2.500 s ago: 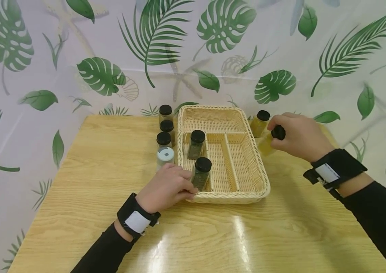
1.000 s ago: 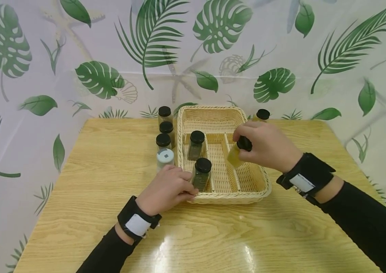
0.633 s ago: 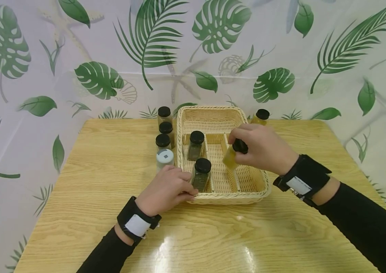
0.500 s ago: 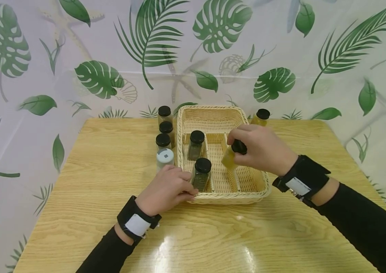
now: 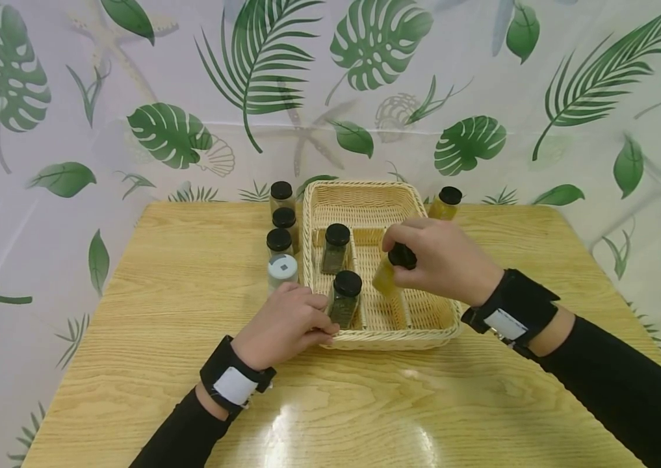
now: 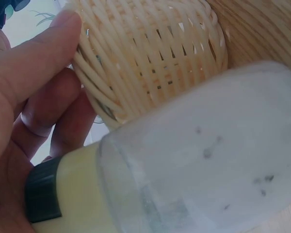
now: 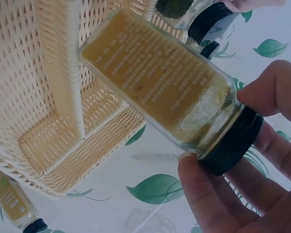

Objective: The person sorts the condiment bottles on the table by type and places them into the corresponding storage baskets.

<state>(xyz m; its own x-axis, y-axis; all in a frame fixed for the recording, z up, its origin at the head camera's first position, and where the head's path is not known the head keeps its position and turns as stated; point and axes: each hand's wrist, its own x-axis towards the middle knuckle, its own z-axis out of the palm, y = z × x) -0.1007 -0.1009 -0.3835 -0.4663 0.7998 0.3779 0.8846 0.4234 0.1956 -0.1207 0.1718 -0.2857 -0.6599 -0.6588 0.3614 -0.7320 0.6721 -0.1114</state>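
My right hand (image 5: 447, 257) pinches the black lid of a glass spice jar (image 7: 155, 82) holding yellow-brown powder. In the head view this jar hangs tilted over the middle narrow compartment of the wicker basket (image 5: 388, 336). Printed text covers its side in the right wrist view. At the basket's near left corner, my left hand (image 5: 285, 323) grips the rim, thumb on one side and fingers on the other. Two dark-green spice jars, a rear one (image 5: 336, 250) and a front one (image 5: 345, 301), stand in the left compartment.
Left of the basket, a white-topped jar (image 5: 283, 270) stands by my left hand, with several black-lidded jars (image 5: 280, 242) behind it. Another yellow jar (image 5: 444, 205) stands at the back right. A leaf-print cloth (image 5: 307, 84) hangs behind the wooden table (image 5: 190, 273).
My right hand has carried the yellow jar from the table right of the basket leftward over it, then slightly farther left and down. My left hand has stayed on the rim.
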